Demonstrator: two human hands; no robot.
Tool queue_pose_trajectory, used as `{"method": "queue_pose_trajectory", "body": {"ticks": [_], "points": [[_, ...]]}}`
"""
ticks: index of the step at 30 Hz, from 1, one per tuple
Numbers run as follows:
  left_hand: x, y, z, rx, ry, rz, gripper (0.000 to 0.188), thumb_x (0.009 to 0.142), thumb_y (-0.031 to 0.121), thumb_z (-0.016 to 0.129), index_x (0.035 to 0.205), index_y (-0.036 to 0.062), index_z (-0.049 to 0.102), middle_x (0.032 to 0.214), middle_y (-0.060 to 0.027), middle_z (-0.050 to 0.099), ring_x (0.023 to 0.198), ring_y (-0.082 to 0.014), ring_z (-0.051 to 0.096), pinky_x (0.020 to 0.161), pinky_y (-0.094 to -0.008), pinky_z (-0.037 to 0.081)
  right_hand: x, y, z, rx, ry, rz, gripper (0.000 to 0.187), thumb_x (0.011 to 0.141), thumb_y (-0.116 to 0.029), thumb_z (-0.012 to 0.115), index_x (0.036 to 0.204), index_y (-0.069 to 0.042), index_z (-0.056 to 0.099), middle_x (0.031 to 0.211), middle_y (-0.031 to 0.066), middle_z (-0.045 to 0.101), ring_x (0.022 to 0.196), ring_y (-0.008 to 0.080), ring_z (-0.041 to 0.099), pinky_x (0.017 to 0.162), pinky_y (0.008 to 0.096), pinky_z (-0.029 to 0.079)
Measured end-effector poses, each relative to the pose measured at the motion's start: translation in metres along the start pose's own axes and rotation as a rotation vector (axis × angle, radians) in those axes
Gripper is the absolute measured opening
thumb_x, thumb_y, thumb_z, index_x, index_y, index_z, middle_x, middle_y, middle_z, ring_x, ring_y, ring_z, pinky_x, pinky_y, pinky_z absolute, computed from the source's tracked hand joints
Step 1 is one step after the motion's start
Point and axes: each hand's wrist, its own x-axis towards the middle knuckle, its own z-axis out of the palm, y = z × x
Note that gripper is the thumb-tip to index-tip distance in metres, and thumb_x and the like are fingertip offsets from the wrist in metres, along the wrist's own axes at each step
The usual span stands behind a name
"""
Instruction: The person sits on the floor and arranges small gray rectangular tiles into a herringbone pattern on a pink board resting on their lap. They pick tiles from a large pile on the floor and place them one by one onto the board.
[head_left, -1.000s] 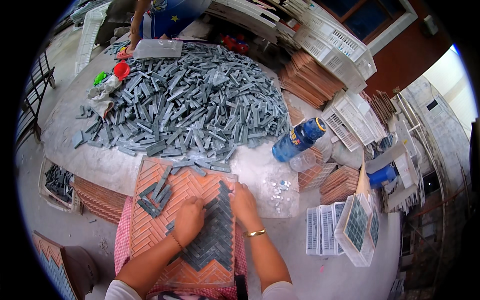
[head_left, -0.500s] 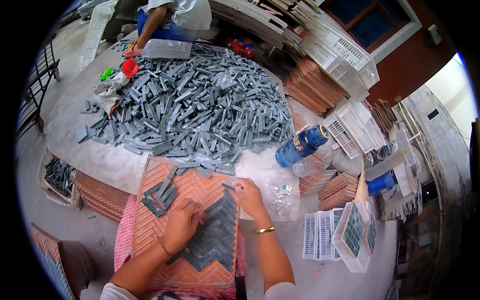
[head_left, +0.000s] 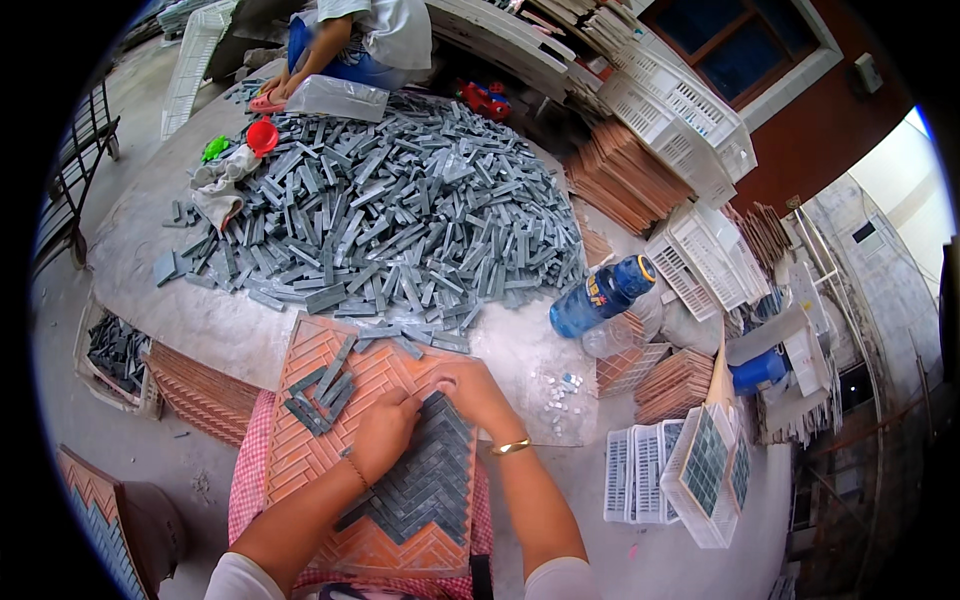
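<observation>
Across my lap lies an orange mould board (head_left: 330, 500) with herringbone grooves, part of it filled with dark grey tile strips (head_left: 425, 485). My right hand (head_left: 474, 395) is closed at the top corner of the grey pattern, its fingertips pinched together; whatever they hold is hidden. Just to its left my left hand (head_left: 388, 432) is also closed, the fingers curled over the pattern's upper left edge, and I cannot make out anything in them. A few loose grey strips (head_left: 320, 395) rest on the board left of my left hand.
A large heap of grey strips (head_left: 390, 210) covers the work surface beyond the board. Right of it stand a blue bottle (head_left: 595, 297), small white pieces (head_left: 562, 392), white crates (head_left: 640, 470) and stacked orange boards (head_left: 680, 385). Another person (head_left: 370, 45) sits at the far side.
My right hand has moved left and slightly down to the pattern's top, and the grey strip it held is out of sight. My left hand has shifted right, closer to it. The other person moved slightly right.
</observation>
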Motion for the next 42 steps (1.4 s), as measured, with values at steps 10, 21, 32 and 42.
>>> {"method": "queue_pose_trajectory", "body": {"ticks": [10,21,32,42], "points": [[0.000,-0.004,0.001,0.138,-0.076,0.086,0.025,0.070,-0.001,0.062,0.094,0.0002,0.065,0.085,-0.0116,0.059,0.083,-0.0315,0.061,0.071,-0.0386,0.052,0.017,-0.002,0.008,0.013,0.204,0.154,0.018,0.077,-0.009,0.069,0.094,-0.002,0.066,0.084,0.0142,0.066,0.075,0.0286,0.064,0.068,0.0356,0.051],[0.044,-0.060,-0.067,0.227,0.250,0.040,0.018,0.074,0.006,0.062,0.092,0.0025,0.063,0.093,-0.0132,0.056,0.092,-0.0321,0.057,0.077,-0.0407,0.049,0.023,-0.021,0.008,-0.011,-0.054,0.244,0.018,0.082,-0.008,0.065,0.099,-0.003,0.068,0.095,0.0155,0.067,0.088,0.0318,0.064,0.080,0.0374,0.050],[0.060,-0.088,-0.057,0.269,0.070,0.028,0.010,0.078,0.009,0.061,0.085,0.0012,0.059,0.087,-0.0147,0.057,0.088,-0.0344,0.058,0.075,-0.0426,0.049,0.017,-0.009,-0.008,-0.050,-0.209,-0.010,0.029,0.084,-0.004,0.057,0.108,-0.016,0.069,0.102,0.0119,0.064,0.097,0.0324,0.059,0.086,0.0388,0.048],[0.008,-0.015,-0.054,-0.091,0.119,-0.213,0.019,0.073,0.005,0.072,0.091,0.0010,0.065,0.084,-0.0141,0.061,0.076,-0.0329,0.061,0.068,-0.0396,0.049,0.014,0.017,-0.017,-0.194,-0.230,-0.082,0.014,0.084,-0.008,0.059,0.094,-0.011,0.069,0.101,0.0071,0.064,0.099,0.0289,0.058,0.085,0.0378,0.048]]}}
